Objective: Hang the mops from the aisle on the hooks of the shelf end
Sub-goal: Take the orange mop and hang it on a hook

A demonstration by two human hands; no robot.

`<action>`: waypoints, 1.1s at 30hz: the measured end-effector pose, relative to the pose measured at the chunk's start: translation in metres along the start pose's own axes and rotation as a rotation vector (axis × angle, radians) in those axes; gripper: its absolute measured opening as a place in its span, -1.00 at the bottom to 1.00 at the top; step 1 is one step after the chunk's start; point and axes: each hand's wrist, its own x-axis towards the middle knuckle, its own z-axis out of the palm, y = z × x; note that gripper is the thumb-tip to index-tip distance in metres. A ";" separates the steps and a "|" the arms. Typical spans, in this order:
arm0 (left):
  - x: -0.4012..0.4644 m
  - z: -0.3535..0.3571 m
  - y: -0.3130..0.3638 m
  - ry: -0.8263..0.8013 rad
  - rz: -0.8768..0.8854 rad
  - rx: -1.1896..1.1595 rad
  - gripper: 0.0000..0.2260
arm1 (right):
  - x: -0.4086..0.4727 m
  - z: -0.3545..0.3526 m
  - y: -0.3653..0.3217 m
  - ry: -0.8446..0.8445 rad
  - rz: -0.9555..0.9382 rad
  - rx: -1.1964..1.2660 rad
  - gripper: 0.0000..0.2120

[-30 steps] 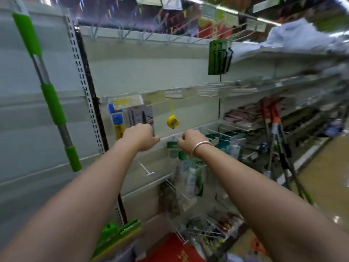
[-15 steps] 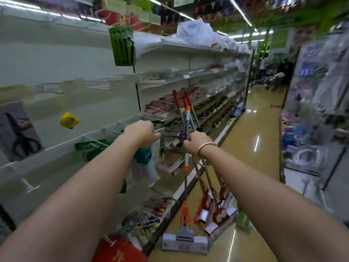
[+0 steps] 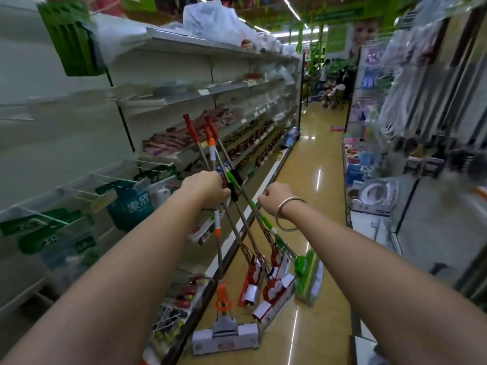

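Note:
Several mops lean against the left shelf in the aisle. The orange mop (image 3: 216, 230) has a grey and white head on the floor. Two red mops (image 3: 266, 288) stand beside it, and a green mop (image 3: 307, 275) leans furthest right. My left hand (image 3: 204, 188) grips the orange mop's shaft where the handles bunch together. My right hand (image 3: 275, 198), with a metal bangle on the wrist, has curled fingers that pinch the green mop's handle. The shelf-end hooks are out of view.
The left shelf (image 3: 200, 96) holds packaged goods, with wire hooks (image 3: 87, 192) near my left arm. The glossy aisle floor (image 3: 319, 164) runs ahead between this shelf and a display rack (image 3: 374, 196) on the right. People (image 3: 334, 85) stand at the far end.
The view has swung right from the shelf end into the aisle. Both hands have reached the leaning mops: the left now grips the orange shaft and the right is at the green handle.

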 end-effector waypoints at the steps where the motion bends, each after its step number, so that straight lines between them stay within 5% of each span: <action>1: 0.008 0.006 0.004 -0.004 -0.005 -0.003 -0.63 | 0.007 0.002 0.005 -0.009 0.004 -0.010 -0.68; 16: 0.212 0.064 0.001 -0.043 -0.073 -0.060 -0.71 | 0.210 0.048 0.040 -0.153 -0.018 -0.020 -0.78; 33: 0.431 0.120 -0.051 -0.137 -0.391 -0.161 -0.79 | 0.475 0.110 0.023 -0.504 -0.176 0.046 -0.82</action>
